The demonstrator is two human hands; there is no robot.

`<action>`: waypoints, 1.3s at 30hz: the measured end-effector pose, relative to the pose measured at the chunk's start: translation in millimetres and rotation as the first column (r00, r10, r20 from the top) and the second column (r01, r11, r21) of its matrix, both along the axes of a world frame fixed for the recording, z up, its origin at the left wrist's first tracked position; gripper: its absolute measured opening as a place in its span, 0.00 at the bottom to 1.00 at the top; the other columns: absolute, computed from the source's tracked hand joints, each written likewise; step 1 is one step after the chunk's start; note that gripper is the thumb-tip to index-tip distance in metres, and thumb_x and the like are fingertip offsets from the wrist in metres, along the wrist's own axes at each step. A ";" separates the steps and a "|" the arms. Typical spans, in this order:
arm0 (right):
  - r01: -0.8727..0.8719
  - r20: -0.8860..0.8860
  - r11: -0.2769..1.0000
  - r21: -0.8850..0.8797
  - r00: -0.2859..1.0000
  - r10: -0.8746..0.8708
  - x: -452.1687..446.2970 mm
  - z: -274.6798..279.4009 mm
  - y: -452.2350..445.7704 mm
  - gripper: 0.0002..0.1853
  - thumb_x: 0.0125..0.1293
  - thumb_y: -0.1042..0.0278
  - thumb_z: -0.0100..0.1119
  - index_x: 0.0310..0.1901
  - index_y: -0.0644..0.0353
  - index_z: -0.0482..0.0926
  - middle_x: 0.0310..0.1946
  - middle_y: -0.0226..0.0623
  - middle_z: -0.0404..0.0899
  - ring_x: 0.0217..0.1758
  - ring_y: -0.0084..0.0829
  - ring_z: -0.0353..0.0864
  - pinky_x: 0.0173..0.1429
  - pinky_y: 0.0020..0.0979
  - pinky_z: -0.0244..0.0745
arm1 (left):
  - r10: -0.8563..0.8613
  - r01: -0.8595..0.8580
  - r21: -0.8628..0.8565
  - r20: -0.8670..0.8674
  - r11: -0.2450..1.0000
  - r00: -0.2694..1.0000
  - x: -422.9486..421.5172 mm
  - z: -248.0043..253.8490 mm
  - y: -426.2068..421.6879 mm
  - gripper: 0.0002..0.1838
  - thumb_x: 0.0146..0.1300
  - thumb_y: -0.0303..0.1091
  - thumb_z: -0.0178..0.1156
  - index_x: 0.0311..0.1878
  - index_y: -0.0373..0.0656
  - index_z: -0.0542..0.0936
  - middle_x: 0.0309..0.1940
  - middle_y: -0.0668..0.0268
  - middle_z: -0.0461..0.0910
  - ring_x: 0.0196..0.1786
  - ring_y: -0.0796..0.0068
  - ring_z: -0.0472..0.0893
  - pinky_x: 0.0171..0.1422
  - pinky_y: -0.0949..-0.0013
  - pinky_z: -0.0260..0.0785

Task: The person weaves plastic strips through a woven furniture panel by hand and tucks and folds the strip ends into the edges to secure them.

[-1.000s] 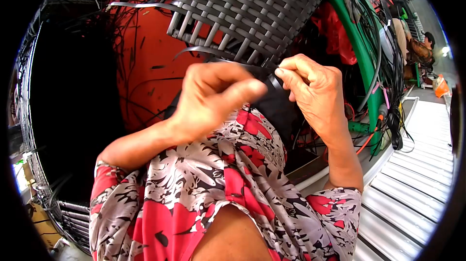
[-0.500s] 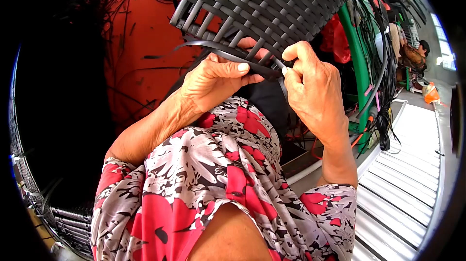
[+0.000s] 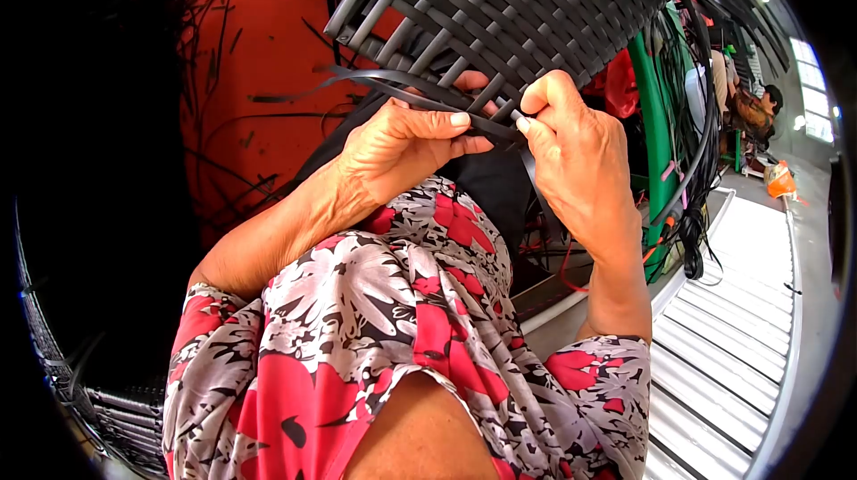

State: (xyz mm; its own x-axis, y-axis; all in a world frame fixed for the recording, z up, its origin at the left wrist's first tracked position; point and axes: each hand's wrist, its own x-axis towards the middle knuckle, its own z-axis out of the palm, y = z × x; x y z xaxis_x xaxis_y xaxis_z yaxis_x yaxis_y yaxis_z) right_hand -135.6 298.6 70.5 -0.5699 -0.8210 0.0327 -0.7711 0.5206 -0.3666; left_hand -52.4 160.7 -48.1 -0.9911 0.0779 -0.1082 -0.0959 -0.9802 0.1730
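A dark grey woven panel of flat plastic strips (image 3: 527, 7) spans the top middle, its lower left part still an open lattice of bars. At its lower edge, my left hand (image 3: 402, 136) pinches a dark flat strip (image 3: 384, 80) between thumb and fingers, with some fingertips showing behind the lattice. My right hand (image 3: 576, 145) is closed at the panel's lower corner, thumb and forefinger pressed on a strip there. A strip end hangs below the right thumb. The loose end of the left strip trails off to the left.
Red floor covering (image 3: 254, 60) with scattered strip scraps lies at left. A green post (image 3: 656, 150) and hanging bundles of dark strips (image 3: 705, 123) stand at right, beside a white slatted rack (image 3: 728, 328). Another person (image 3: 754, 109) sits far right, near an orange bag (image 3: 781, 179).
The panel appears shifted slightly right and down in view. Both hands stay at its lower edge, with the right thumb and forefinger still pressed on the strip.
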 end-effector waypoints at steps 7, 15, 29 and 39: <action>-0.038 -0.052 0.999 -0.006 0.998 0.038 0.6 -1.2 4.3 0.09 0.61 0.79 0.55 0.39 0.61 0.66 0.19 0.46 0.75 0.27 0.49 0.79 0.30 0.45 0.69 | 0.012 -0.013 -0.007 -0.033 1.000 0.999 3.0 0.1 2.8 0.23 0.58 0.20 0.60 0.59 0.40 0.72 0.52 0.60 0.78 0.57 0.66 0.76 0.61 0.51 0.67; -0.067 -0.503 0.995 0.075 0.859 0.095 12.4 16.7 1.7 0.06 0.53 0.77 0.61 0.32 0.57 0.74 0.24 0.32 0.74 0.31 0.35 0.78 0.34 0.36 0.71 | 0.036 -0.034 0.029 -0.065 0.999 0.997 -0.2 -2.7 7.7 0.22 0.59 0.21 0.57 0.58 0.42 0.73 0.49 0.63 0.80 0.55 0.72 0.76 0.58 0.57 0.66; -0.272 -0.290 0.932 -0.238 0.936 0.199 -8.7 -14.8 -9.8 0.09 0.53 0.82 0.62 0.34 0.61 0.74 0.32 0.33 0.76 0.31 0.32 0.80 0.29 0.29 0.74 | 0.049 -0.033 0.117 -0.141 0.993 0.989 -2.2 -6.0 6.3 0.24 0.57 0.21 0.57 0.58 0.43 0.68 0.51 0.61 0.79 0.55 0.67 0.77 0.57 0.54 0.66; 0.090 0.340 0.957 -0.277 0.940 0.010 5.9 0.6 -32.3 0.07 0.59 0.78 0.63 0.35 0.64 0.74 0.20 0.36 0.79 0.18 0.24 0.75 0.25 0.23 0.70 | 0.132 -0.123 0.132 -0.067 0.984 0.989 3.1 -8.2 -4.5 0.07 0.57 0.22 0.60 0.39 0.38 0.81 0.48 0.60 0.81 0.53 0.67 0.77 0.61 0.54 0.63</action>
State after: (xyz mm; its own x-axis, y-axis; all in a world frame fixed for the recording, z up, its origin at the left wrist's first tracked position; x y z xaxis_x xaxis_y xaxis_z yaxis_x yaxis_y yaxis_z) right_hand -129.7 266.3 71.1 -0.6206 -0.7816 0.0635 -0.5583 0.3834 -0.7357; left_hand -49.3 156.2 -56.3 -0.9987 -0.0411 -0.0307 0.0396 -0.9980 0.0483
